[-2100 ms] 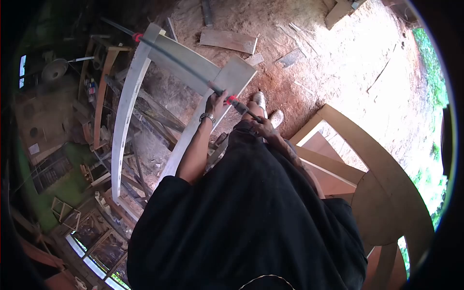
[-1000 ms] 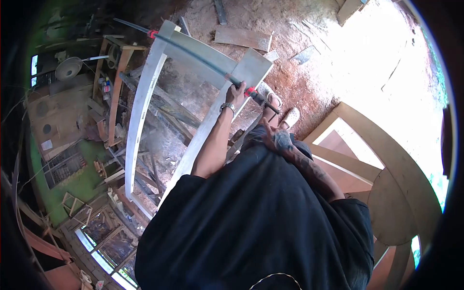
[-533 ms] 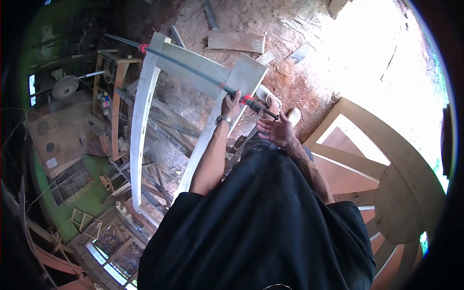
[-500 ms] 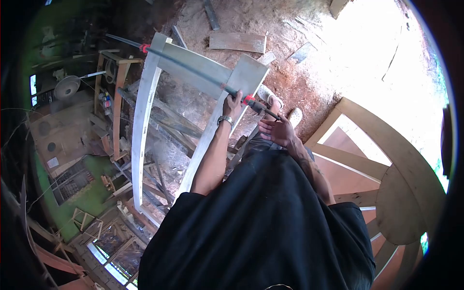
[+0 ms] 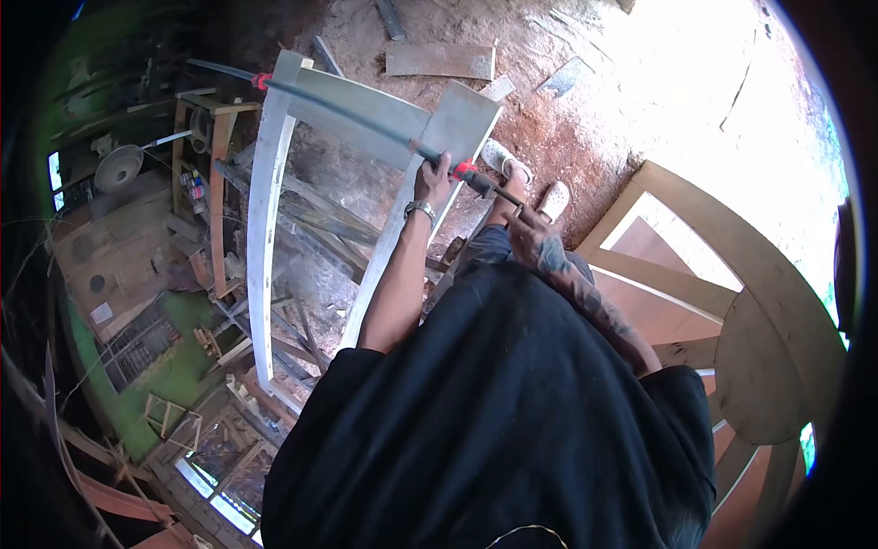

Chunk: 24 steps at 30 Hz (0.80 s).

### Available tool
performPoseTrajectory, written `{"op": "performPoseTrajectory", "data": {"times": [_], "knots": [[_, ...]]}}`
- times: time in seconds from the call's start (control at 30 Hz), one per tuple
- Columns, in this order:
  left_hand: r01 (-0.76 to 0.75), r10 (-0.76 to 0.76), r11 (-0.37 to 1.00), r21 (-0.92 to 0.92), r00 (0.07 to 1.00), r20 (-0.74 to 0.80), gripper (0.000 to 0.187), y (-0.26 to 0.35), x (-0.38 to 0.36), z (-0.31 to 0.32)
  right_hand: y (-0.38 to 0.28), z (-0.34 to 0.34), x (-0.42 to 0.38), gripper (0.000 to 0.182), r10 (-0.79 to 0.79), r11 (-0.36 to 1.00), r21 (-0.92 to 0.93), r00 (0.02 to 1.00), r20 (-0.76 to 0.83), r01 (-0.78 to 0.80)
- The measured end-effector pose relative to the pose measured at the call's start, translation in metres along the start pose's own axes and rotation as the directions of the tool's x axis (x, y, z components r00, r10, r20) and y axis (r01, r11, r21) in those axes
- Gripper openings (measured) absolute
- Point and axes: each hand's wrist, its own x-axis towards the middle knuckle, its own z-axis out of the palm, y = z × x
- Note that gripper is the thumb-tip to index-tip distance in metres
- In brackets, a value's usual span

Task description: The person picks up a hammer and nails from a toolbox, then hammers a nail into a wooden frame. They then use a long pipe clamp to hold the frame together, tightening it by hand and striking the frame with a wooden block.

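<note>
A long bar clamp (image 5: 352, 117) lies across a pale wooden frame (image 5: 366, 101), with a red jaw at each end of the frame. My left hand (image 5: 433, 180), with a watch on its wrist, is closed round the clamp's bar beside the nearer red jaw, against the frame's right-hand timber. At the screw end, my right hand (image 5: 528, 234) has its fingers curled on the end of the clamp's thin handle, its back turned up. The fingertips of that hand are partly hidden.
A curved wooden frame with spokes (image 5: 759, 357) stands close on my right. Loose boards (image 5: 439, 61) lie on the dusty ground ahead. To the left are a fan (image 5: 120, 170), a wooden stand (image 5: 219, 197) and stacked timber. My feet (image 5: 551, 201) are just beyond the clamp handle.
My right hand has turned from an open palm facing up to curled fingers on the clamp handle. My left hand keeps its hold; the whole view has shifted slightly.
</note>
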Motion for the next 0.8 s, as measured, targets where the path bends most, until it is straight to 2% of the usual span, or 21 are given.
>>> {"op": "performPoseTrajectory", "data": {"times": [0.07,0.1,0.17,0.23,0.33,0.37,0.4,0.43,0.5,0.53,0.57,0.6,0.7,0.73,0.8], "knots": [[0.004,-0.004,0.998,-0.059,1.000,0.005,0.072,0.006,-0.005,0.000,0.006,0.004,-0.012,0.029,-0.050,0.999,0.014,0.985,0.162,0.048],[0.002,-0.002,1.000,-0.023,1.000,0.014,0.071,-0.004,0.003,-0.001,0.008,0.006,-0.016,0.031,-0.076,0.997,0.025,0.968,0.241,0.072],[0.004,-0.003,1.000,-0.030,1.000,0.002,0.070,-0.024,0.016,0.001,0.011,0.018,-0.012,0.034,0.012,0.993,0.112,0.970,0.241,-0.041],[0.049,-0.047,0.997,-0.053,0.998,0.049,0.069,0.005,-0.002,-0.003,0.023,0.040,-0.006,0.036,0.126,0.956,0.220,0.949,0.290,-0.194],[0.099,-0.097,0.994,-0.041,0.993,0.061,0.065,0.008,-0.002,-0.003,0.032,0.058,0.000,0.037,0.222,0.974,-0.023,0.923,0.314,-0.227],[0.085,-0.082,0.995,-0.051,0.995,0.059,0.065,0.009,-0.001,-0.002,0.038,0.066,-0.004,0.038,0.276,0.912,0.191,0.888,0.368,-0.362],[0.072,-0.069,0.996,-0.058,0.996,0.058,0.065,0.010,-0.001,-0.002,0.042,0.073,-0.007,0.040,0.327,0.785,0.379,0.847,0.420,-0.491],[0.063,-0.059,0.996,-0.067,0.997,0.056,0.064,0.010,-0.002,-0.002,0.048,0.076,-0.017,0.042,0.323,0.443,0.701,0.828,0.457,-0.560],[0.074,-0.071,0.996,-0.053,0.996,0.056,0.061,0.005,0.000,-0.002,0.048,0.069,0.006,0.056,0.320,0.251,0.457,0.518,0.793,-0.854],[0.062,-0.061,0.998,-0.016,0.997,0.040,0.060,0.000,0.002,-0.001,0.044,0.058,0.005,0.059,0.213,-0.104,0.555,0.527,0.823,-0.825],[0.048,-0.049,0.999,0.020,0.999,0.021,0.059,-0.005,0.005,-0.001,0.039,0.049,0.002,0.062,0.105,-0.450,0.546,0.565,0.818,-0.707],[0.035,-0.035,0.998,0.054,0.999,0.000,0.058,-0.010,0.009,-0.001,0.035,0.044,0.002,0.066,0.012,-0.739,0.429,0.626,0.780,-0.520],[0.068,-0.074,0.991,0.119,0.996,0.049,0.059,-0.009,0.014,-0.002,0.020,0.048,0.006,0.068,0.150,-0.848,0.428,0.634,0.759,-0.312],[0.044,-0.043,0.998,0.047,0.999,-0.006,0.071,-0.005,0.007,0.003,0.012,0.049,0.013,0.068,0.192,-0.868,0.430,0.631,0.751,-0.248],[0.005,-0.002,0.992,0.128,1.000,-0.023,0.071,-0.011,0.012,0.003,0.005,0.042,0.022,0.078,0.252,-0.911,0.393,0.589,0.768,-0.123]]}}
